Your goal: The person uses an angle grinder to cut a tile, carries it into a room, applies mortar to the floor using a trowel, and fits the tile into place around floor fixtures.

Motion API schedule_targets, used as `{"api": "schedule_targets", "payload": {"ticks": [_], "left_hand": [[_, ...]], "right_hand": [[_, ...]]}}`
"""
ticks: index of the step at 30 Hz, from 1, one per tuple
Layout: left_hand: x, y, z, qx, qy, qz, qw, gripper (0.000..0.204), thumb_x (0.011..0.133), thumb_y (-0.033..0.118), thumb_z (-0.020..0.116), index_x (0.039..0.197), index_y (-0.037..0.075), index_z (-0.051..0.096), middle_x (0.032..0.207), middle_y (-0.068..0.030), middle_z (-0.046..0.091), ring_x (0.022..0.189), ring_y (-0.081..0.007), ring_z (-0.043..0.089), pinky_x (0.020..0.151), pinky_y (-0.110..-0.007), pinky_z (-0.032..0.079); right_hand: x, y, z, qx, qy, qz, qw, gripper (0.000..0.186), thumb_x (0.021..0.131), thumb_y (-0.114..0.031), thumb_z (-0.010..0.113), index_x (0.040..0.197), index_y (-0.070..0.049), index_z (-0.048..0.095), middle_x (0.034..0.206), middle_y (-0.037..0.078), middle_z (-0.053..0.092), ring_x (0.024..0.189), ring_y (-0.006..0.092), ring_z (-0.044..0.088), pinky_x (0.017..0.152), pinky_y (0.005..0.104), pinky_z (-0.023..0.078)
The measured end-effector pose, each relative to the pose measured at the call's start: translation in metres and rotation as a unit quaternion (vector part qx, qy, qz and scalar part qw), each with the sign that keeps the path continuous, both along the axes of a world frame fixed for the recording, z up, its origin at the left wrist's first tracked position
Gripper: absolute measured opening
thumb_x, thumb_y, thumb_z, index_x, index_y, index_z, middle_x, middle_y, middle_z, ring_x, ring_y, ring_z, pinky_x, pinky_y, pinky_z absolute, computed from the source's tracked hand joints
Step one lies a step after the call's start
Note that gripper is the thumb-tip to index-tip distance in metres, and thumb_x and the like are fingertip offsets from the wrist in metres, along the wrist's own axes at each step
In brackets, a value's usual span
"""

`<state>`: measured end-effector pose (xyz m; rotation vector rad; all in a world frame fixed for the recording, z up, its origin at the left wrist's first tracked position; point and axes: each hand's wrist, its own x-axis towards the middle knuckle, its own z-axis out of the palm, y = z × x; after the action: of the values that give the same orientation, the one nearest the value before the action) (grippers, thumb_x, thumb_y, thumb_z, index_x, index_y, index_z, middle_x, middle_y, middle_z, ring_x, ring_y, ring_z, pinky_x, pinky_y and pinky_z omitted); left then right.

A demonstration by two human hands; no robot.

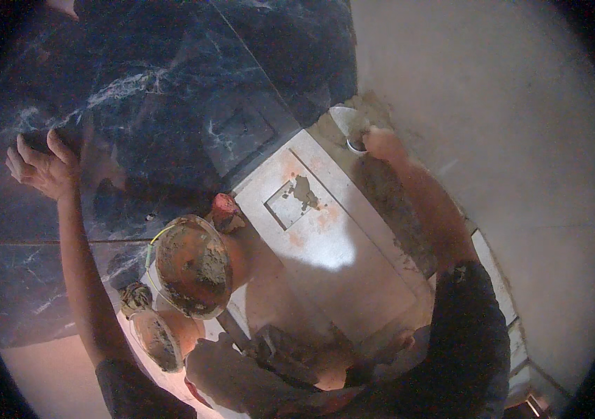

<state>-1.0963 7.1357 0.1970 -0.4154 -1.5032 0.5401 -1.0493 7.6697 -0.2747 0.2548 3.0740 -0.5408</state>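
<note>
My left hand (45, 166) rests with its fingers apart against the dark, white-veined stone slab (165, 133) at the left. My right hand (383, 145) is closed around a trowel, its handle mostly hidden in my fingers. The trowel's pale blade (343, 120) lies against grey-brown mortar (371, 110) beside the slab's right edge. Below that hand, a rough mortar strip (388, 192) runs along a pale panel (325, 244) with a square recess. Loose mortar crumbs (304, 192) lie in and around the recess.
Lower left of centre stands a mortar-smeared bucket (228, 283) with a yellow-green handle. A smaller bucket (184, 335) sits below it, near a dirty bundled rag (135, 299). A reddish lump (224, 204) lies by the large bucket. A plain grey wall (493, 119) fills the right.
</note>
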Motion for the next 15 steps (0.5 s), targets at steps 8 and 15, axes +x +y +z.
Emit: {"api": "schedule_targets", "payload": {"ticks": [8, 15], "left_hand": [[-0.004, 0.003, -0.003, 0.008, 0.010, 0.001, 1.000, 0.064, 0.095, 0.050, 0.058, 0.136, 0.003, 0.046, 0.134, -0.0224, 0.042, 0.125, -0.0446, 0.041, 0.106, -0.058, 0.036], [-0.003, -0.002, -0.001, -0.004, 0.004, -0.020, 1.000, 0.064, 0.094, 0.049, 0.060, 0.137, 0.002, 0.046, 0.135, -0.0229, 0.042, 0.127, -0.0449, 0.040, 0.107, -0.058, 0.035]], "right_hand": [[-0.001, 0.033, -0.012, 0.098, 0.110, 0.124, 0.981, 0.019, 0.088, -0.018, 0.056, 0.079, -0.006, 0.067, 0.089, 0.019, 0.067, 0.081, 0.0389, 0.068, 0.068, 0.0493, 0.055], [-0.010, 0.042, 0.012, 0.126, 0.022, 0.231, 0.965, 0.017, 0.087, -0.015, 0.056, 0.080, -0.006, 0.068, 0.084, 0.018, 0.065, 0.075, 0.0385, 0.067, 0.067, 0.0481, 0.056]]}}
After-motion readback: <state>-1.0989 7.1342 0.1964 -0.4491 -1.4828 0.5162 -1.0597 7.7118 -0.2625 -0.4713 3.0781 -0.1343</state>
